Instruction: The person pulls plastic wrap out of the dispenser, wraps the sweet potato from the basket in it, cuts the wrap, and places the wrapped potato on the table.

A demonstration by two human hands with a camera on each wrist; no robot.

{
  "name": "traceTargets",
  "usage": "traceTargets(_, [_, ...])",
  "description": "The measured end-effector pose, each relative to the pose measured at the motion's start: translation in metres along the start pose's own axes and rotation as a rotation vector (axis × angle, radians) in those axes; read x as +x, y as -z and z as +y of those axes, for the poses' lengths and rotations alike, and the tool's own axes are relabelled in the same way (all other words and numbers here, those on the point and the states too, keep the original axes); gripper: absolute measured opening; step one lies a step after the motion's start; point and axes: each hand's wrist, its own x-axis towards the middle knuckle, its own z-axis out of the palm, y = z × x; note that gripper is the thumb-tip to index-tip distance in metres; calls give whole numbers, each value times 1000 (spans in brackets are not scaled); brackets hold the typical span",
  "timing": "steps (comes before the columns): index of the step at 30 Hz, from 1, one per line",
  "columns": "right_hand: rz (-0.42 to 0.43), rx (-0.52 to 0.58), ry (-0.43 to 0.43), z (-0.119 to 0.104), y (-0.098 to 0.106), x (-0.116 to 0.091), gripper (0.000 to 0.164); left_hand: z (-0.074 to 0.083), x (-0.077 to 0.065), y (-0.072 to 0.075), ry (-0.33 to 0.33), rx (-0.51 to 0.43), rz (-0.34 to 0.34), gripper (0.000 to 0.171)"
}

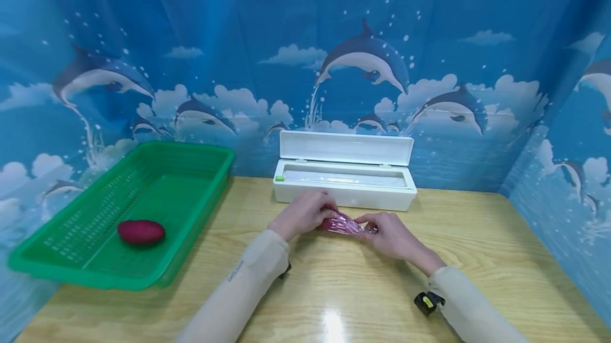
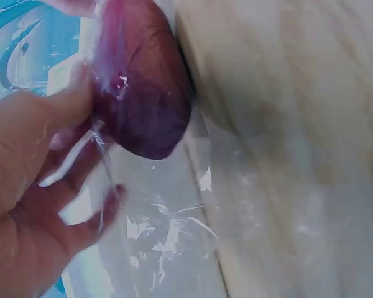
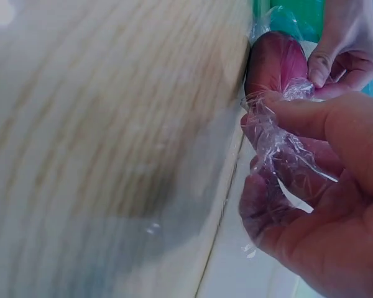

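A purple-red sweet potato (image 2: pixel 150 93) lies in clear cling film just in front of the white dispenser box. My left hand (image 1: pixel 307 213) holds it at its left part, the thumb against its side in the left wrist view and loose film running between thumb and fingers. At the sweet potato's right end, my right hand (image 1: pixel 389 234) pinches a crumpled bunch of cling film (image 3: pixel 273 146) between thumb and fingers. The film gathers into a twisted tail there. More transparent film spreads beneath the left hand in the left wrist view.
Behind the hands stands the white cling film box (image 1: pixel 343 194), its lid (image 1: pixel 346 147) raised and a film roll inside. On the left, a green basket (image 1: pixel 195 216) bears a second sweet potato (image 1: pixel 141 232). A dolphin-print curtain (image 1: pixel 267 25) borders the wooden table (image 1: pixel 501 258).
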Motion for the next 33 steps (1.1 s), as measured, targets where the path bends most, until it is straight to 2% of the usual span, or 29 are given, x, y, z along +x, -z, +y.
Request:
traceTargets(2, [3,2,19,0,1,0,28,1,0,0,0,21,14,12])
traceTargets(5, [-5,4,41,1,2,-2,26,2,-3,2,-2,41,20,14])
traceTargets(8, [-15,-9,59,1,2,-6,24,-1,-10,10,26,-19,-8,24])
traceTargets(10, [-24,-26,63,1,2,-9,23,-6,-18,20,74,-86,-60,36])
traceTargets(12, [-34,-38,46,0,3,-11,23,-12,-28,30,129,-147,-146,50])
traceTargets(14, [-45,-45,21,0,4,-13,23,-18,-36,37,169,-164,-223,61])
traceTargets(16, [-45,-44,9,-1,6,-15,24,-24,-42,38,190,-184,-272,64])
traceTargets(18, [-40,-41,27,-1,6,-16,29,-28,-46,35,199,-170,-264,54])
traceTargets(23, [-53,-102,159,-3,3,-17,61,-31,-46,27,169,-140,-139,13])
traceTargets(26, [-84,-180,245,-7,1,-15,73,-30,-45,26,154,-128,-91,4])
traceTargets(29, [-107,-237,268,-13,0,-13,70,-31,-47,27,184,-206,-127,6])
traceTargets(33, [-84,-256,225,-23,0,-11,58,-36,-51,29,239,-360,-239,21])
